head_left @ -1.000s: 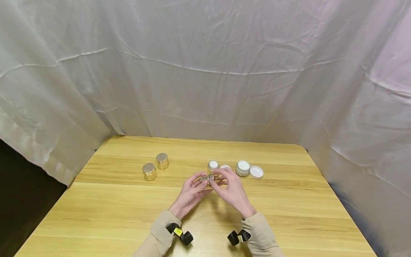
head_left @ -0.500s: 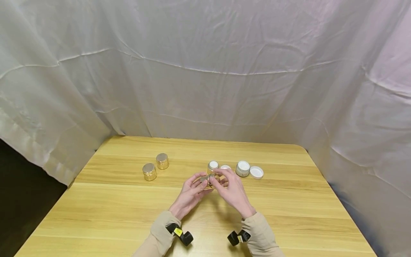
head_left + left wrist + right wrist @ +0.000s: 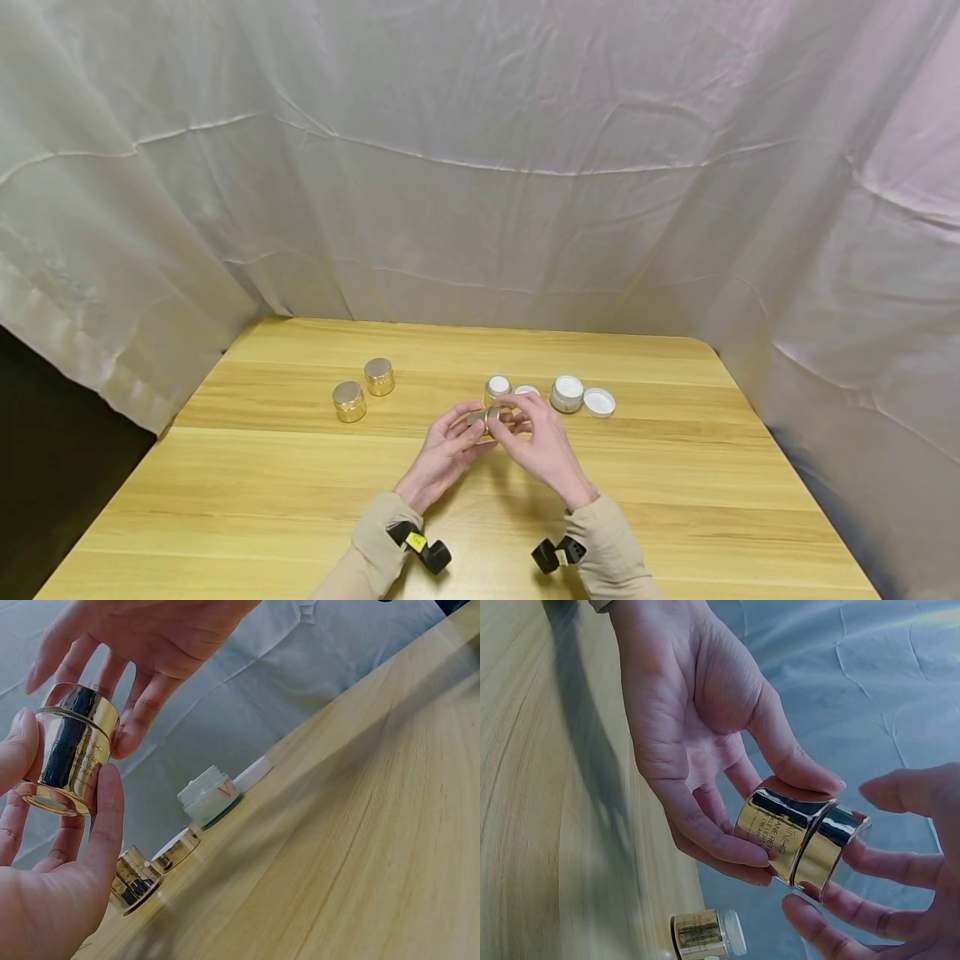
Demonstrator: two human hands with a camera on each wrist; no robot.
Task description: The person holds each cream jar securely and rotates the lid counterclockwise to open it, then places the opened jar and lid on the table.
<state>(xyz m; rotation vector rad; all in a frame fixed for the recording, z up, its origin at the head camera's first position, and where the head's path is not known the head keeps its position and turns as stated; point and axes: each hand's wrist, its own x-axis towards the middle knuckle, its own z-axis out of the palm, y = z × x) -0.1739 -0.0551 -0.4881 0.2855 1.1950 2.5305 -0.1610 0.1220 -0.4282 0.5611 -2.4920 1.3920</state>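
In the head view my left hand point(image 3: 441, 457) grips a shiny gold cosmetic jar point(image 3: 73, 754) by its body, clear of the table and lying on its side. Its gold lid point(image 3: 832, 841) points toward my right hand point(image 3: 547, 446), with a seam between lid and body. In the right wrist view, the right fingers spread around the lid and some fingertips are at its edge. The right thumb stands a little apart from the lid there. Printed lettering shows on the body.
Two lidded gold jars point(image 3: 349, 402) stand on the table at left. Behind my hands is an uncapped gold jar point(image 3: 498, 388) beside its upturned lid point(image 3: 527, 390). Right of these sit an uncapped whitish glass jar point(image 3: 567, 393) and its white lid point(image 3: 599, 402). A grey curtain point(image 3: 480, 208) hangs behind.
My right thumb moves forward over the lid, then back toward me. The left hand and the jar stay in place.
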